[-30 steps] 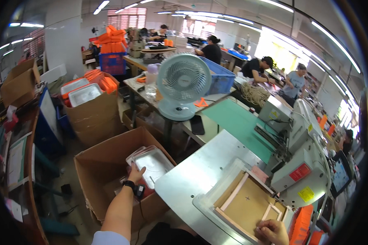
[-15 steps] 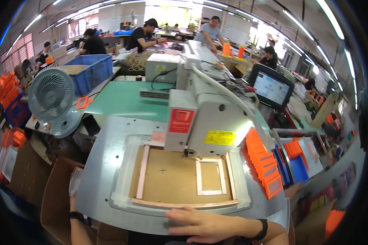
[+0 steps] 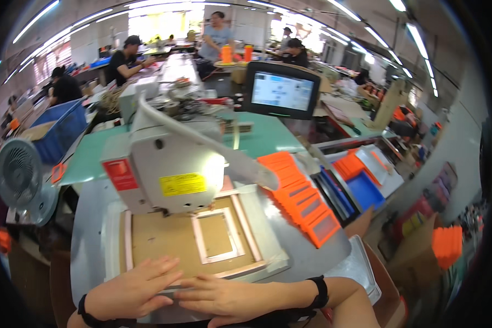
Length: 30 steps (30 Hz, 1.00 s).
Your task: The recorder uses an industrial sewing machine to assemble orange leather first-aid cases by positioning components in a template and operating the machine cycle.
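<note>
At 10 o'clock from the tan board [image 3: 167,238] stands a round fan [image 3: 19,172]. The left hand [image 3: 131,290], at the board's 7 o'clock, is released and palm down; its fingers reach toward 2 o'clock, almost straight and slightly spread, over the near border, gripping nothing. The board lies flat beneath the machine head [image 3: 164,164], which is at 12 o'clock, with a small pale frame [image 3: 198,240] on its 3 o'clock half. The right hand [image 3: 218,295], near 5 o'clock, is also released, its extended fingers aimed at 9 o'clock, tips just beside the left hand. I cannot tell whether either hand touches the board. Orange frames [image 3: 300,197] overlap at 2 o'clock.
</note>
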Motion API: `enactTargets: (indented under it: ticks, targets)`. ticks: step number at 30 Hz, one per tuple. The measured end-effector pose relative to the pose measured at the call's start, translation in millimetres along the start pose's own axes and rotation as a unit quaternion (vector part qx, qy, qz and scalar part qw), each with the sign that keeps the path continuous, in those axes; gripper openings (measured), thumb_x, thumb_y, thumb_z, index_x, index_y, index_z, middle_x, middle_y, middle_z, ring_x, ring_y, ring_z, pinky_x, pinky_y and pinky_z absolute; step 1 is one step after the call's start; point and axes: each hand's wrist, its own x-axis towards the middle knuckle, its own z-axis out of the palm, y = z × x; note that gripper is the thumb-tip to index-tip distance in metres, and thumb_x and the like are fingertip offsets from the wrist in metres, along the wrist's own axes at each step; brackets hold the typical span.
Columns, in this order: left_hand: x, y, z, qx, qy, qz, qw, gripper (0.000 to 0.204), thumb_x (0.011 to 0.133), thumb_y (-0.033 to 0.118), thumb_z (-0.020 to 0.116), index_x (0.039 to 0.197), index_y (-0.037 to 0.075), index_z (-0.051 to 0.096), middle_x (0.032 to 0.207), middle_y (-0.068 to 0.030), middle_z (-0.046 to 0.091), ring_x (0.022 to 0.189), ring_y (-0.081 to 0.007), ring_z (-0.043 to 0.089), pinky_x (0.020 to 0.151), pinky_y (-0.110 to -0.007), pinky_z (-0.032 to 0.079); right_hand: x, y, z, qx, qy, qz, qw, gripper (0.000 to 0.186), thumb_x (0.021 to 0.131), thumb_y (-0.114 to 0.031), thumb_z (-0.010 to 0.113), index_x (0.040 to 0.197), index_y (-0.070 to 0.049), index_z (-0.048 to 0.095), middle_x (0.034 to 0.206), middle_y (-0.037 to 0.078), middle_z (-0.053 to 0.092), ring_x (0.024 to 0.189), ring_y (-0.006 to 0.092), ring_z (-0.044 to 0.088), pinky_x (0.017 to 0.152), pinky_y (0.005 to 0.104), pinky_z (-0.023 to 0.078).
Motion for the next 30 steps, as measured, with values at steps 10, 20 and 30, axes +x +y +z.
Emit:
enactTargets:
  ticks: [10,20,30]
  targets:
    - [48.8,-62.5,-4.6,0.15,-0.041,-0.124,0.98,0.049,0.086,0.028,0.065,0.125,-0.001,0.058,0.138,-0.0209,0.054,0.128,-0.0383,0.05,0.105,-0.047,0.042,-195.1,-10.0,-74.8,-0.329,0.249,0.548,0.728,0.074,0.072,-0.034,0.085,0.131,-0.002,0.054,0.127,0.021,0.056,0.122,0.039,0.052,0.104,0.0466,0.042]
    - [23.6,-61.2,-18.0,0.133,0.078,-0.141,0.978,0.047,0.079,0.023,0.072,0.12,0.002,0.064,0.131,-0.0241,0.059,0.126,-0.0444,0.052,0.106,-0.047,0.043,-207.3,2.3,-77.6,-0.237,0.294,0.548,0.746,0.098,0.067,-0.028,0.085,0.147,0.002,0.036,0.145,0.025,0.041,0.135,0.0407,0.038,0.114,0.0457,0.034]
    - [70.4,11.1,-1.6,-0.132,-0.032,-0.025,0.99,0.052,0.094,0.028,0.067,0.137,0.002,0.055,0.131,-0.0237,0.06,0.111,-0.0369,0.063,0.093,-0.04,0.052,-127.9,-33.0,-82.0,-0.181,0.266,0.413,0.852,0.102,0.062,-0.026,0.09,0.144,0.002,0.037,0.145,0.024,0.041,0.137,0.0413,0.039,0.117,0.0515,0.028]
